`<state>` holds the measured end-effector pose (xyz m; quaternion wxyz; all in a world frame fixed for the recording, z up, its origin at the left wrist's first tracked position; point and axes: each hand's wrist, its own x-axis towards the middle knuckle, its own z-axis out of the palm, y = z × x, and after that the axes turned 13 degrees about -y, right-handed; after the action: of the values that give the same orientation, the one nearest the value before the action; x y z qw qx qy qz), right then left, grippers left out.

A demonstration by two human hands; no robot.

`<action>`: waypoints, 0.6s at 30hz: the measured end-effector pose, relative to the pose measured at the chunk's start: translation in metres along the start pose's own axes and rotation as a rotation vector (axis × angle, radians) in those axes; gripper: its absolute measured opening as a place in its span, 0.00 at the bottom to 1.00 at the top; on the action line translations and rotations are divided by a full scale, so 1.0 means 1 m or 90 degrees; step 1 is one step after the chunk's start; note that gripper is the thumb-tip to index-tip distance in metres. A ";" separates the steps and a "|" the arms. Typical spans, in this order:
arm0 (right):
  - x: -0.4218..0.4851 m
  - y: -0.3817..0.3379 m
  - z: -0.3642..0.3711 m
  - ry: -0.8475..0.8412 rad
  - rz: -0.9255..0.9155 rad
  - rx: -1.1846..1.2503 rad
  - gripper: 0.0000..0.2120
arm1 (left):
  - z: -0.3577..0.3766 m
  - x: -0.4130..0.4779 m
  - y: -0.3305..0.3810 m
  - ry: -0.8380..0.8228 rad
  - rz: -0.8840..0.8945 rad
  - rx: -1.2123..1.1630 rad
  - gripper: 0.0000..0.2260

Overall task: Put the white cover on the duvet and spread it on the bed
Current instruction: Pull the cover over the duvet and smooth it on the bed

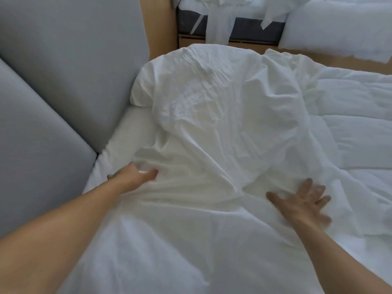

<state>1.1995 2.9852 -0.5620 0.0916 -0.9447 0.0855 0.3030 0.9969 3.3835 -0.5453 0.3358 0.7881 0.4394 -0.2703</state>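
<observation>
White cover (212,115) lying bunched on bed (121,141), long axis running away from both hands. Right hand (303,200) pressing flat, fingers splayed. Left hand (135,175) touching fold, blurred, can't tell if gripping. Duvet (356,128) lying rightward, nearer right hand.

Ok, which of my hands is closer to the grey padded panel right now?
Left. The left hand holds the white cover's edge, a short way from the grey padded panel. The right hand lies spread on the cover, farther across the bed.
</observation>
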 end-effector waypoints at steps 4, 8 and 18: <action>0.018 0.010 0.013 -0.033 0.002 0.029 0.58 | 0.039 0.006 0.016 -0.041 0.087 0.060 0.52; 0.029 0.015 0.011 0.032 -0.043 -0.016 0.24 | 0.050 0.008 0.030 0.115 0.050 0.145 0.30; 0.015 0.058 -0.115 0.313 -0.238 0.257 0.25 | -0.088 -0.017 0.041 0.425 0.055 0.037 0.23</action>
<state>1.2631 2.9016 -0.4863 0.3067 -0.9515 -0.0114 0.0223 1.0357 3.4259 -0.4658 0.1622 0.8602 0.4835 0.0047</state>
